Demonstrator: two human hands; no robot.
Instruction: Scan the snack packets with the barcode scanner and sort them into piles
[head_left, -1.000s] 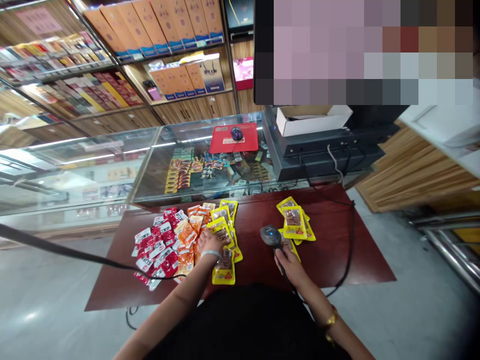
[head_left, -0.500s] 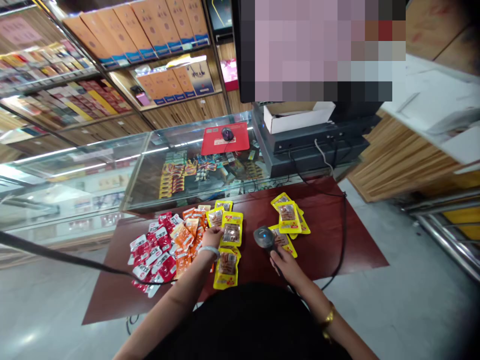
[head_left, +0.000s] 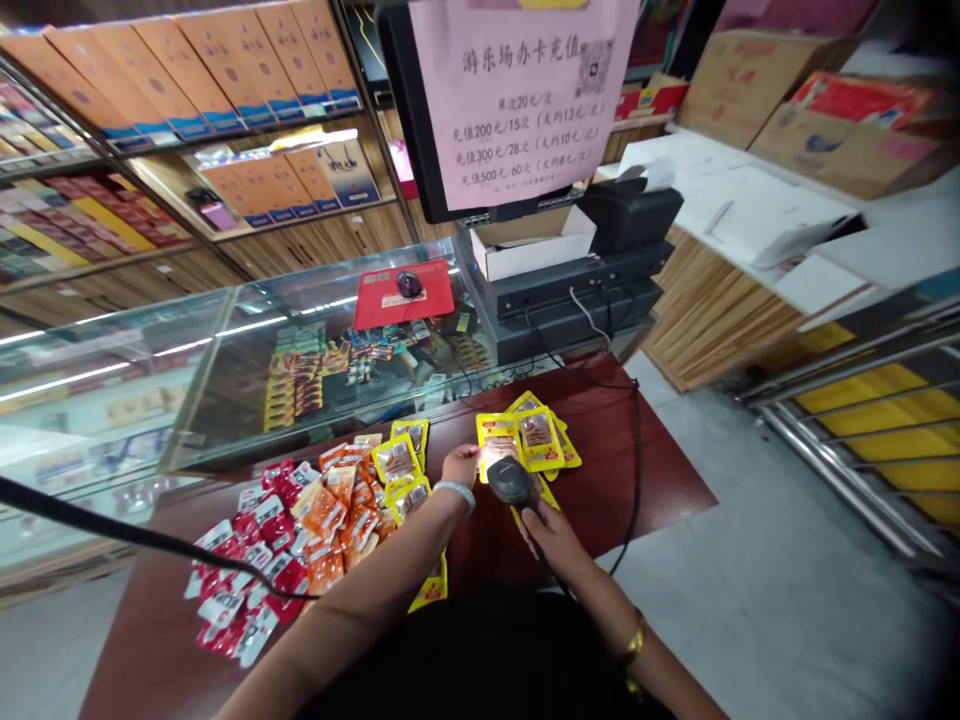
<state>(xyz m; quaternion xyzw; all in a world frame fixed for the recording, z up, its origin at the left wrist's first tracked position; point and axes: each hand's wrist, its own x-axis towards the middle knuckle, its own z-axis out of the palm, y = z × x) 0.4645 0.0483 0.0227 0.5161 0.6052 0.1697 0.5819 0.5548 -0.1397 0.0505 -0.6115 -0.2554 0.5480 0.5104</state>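
My left hand [head_left: 459,466] pinches a yellow snack packet [head_left: 496,443] and holds it just in front of the black barcode scanner [head_left: 511,481]. My right hand [head_left: 546,527] grips that scanner by its handle, head pointing at the packet. Right behind lies a small stack of yellow packets [head_left: 541,441] on the dark red table [head_left: 645,480]. To the left sit more yellow packets [head_left: 399,462], orange packets [head_left: 334,510] and red packets [head_left: 251,565] in a loose spread.
A glass display counter [head_left: 247,360] stands beyond the table with a red mouse pad [head_left: 403,296] and a mouse on it. A monitor with a pink paper notice [head_left: 517,90], a black printer [head_left: 626,215] and an open white box [head_left: 532,240] sit at the back. The scanner cable [head_left: 636,470] loops over the table's right side.
My left hand lifted a yellow packet from the left pile and carried it right, up to the scanner. The camera has swung to the right and tilted up.
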